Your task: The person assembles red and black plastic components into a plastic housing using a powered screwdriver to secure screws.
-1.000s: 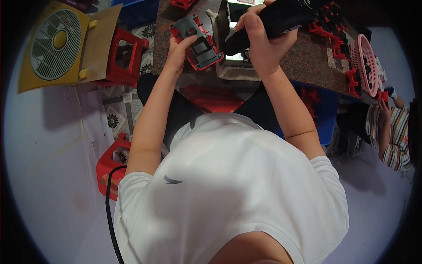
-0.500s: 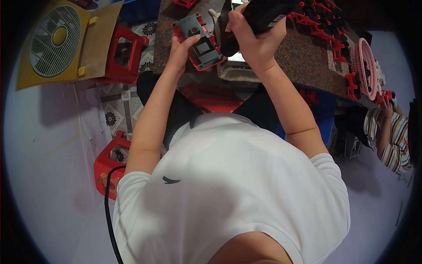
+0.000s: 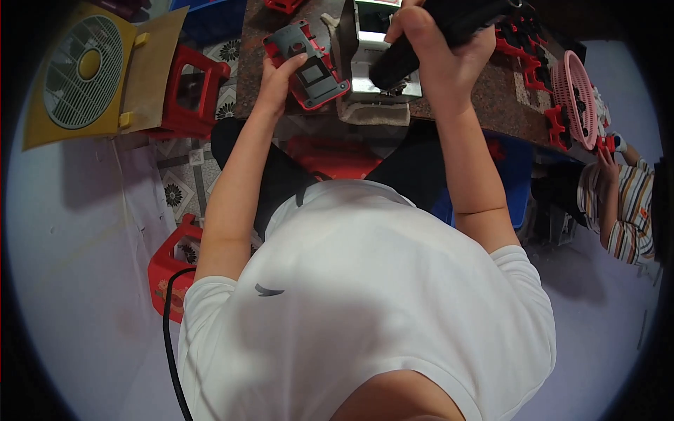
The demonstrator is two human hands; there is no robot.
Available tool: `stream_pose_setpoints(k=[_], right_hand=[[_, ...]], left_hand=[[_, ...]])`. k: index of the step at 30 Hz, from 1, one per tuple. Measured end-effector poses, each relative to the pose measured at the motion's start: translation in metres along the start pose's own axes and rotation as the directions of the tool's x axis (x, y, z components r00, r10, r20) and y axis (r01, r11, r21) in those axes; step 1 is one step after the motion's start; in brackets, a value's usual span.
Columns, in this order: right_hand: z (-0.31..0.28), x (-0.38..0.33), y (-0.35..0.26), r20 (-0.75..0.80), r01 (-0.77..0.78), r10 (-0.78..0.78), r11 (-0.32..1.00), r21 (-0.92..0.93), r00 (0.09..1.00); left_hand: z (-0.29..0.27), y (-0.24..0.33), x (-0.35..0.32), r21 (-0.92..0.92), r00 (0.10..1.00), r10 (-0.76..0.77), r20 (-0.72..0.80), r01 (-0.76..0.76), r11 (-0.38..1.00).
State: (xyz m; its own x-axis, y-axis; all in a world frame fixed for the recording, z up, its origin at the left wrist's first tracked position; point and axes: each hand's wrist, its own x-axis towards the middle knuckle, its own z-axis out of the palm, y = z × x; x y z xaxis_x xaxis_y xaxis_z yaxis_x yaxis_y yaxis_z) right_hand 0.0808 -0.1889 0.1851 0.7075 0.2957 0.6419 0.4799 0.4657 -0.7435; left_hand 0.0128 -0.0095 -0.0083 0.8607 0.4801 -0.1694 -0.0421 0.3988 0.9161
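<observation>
My left hand (image 3: 279, 76) grips a flat red and grey plastic part (image 3: 307, 64) by its lower left edge, holding it over the brown table (image 3: 491, 98). My right hand (image 3: 437, 49) is wrapped around a thick black tool handle (image 3: 428, 31) that slants down toward a metal fixture (image 3: 385, 70) sitting on a folded cloth (image 3: 372, 112). The tool's tip is just right of the red part. My white shirt fills the lower half of the view.
Several red plastic parts (image 3: 526, 52) lie on the table's right side beside a pink basket (image 3: 574, 95). A red stool (image 3: 193, 91) and a yellow fan (image 3: 84, 63) stand at left, another red stool (image 3: 168, 270) lower left. Another person in a striped sleeve (image 3: 625, 210) sits at right.
My right hand has carried the black tool upward and farther from me. My left hand and the red part have shifted slightly the same way.
</observation>
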Motion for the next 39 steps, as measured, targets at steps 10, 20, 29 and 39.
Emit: stream_pose_setpoints(k=[10, 20, 29, 39], right_hand=[[-0.059, -0.040, 0.037, 0.180, 0.204, -0.164, 0.950, -0.238, 0.970], [-0.061, -0.031, 0.047, 0.159, 0.114, -0.073, 0.957, -0.265, 0.985], [-0.058, -0.024, 0.047, 0.123, 0.116, -0.091, 0.969, -0.216, 0.988], [-0.059, -0.029, 0.047, 0.133, 0.155, -0.123, 0.949, -0.274, 0.983]], left_hand=[[0.008, 0.007, -0.001, 0.007, 0.999, -0.036, 0.037, 0.036, 0.999], [0.009, 0.003, -0.001, -0.002, 1.000, -0.027, -0.001, 0.027, 1.000], [0.014, 0.027, -0.018, 0.712, 0.906, 0.416, -0.075, -0.244, 0.659], [0.091, 0.028, -0.041, 0.654, 0.598, 0.352, 0.720, -0.755, -0.054]])
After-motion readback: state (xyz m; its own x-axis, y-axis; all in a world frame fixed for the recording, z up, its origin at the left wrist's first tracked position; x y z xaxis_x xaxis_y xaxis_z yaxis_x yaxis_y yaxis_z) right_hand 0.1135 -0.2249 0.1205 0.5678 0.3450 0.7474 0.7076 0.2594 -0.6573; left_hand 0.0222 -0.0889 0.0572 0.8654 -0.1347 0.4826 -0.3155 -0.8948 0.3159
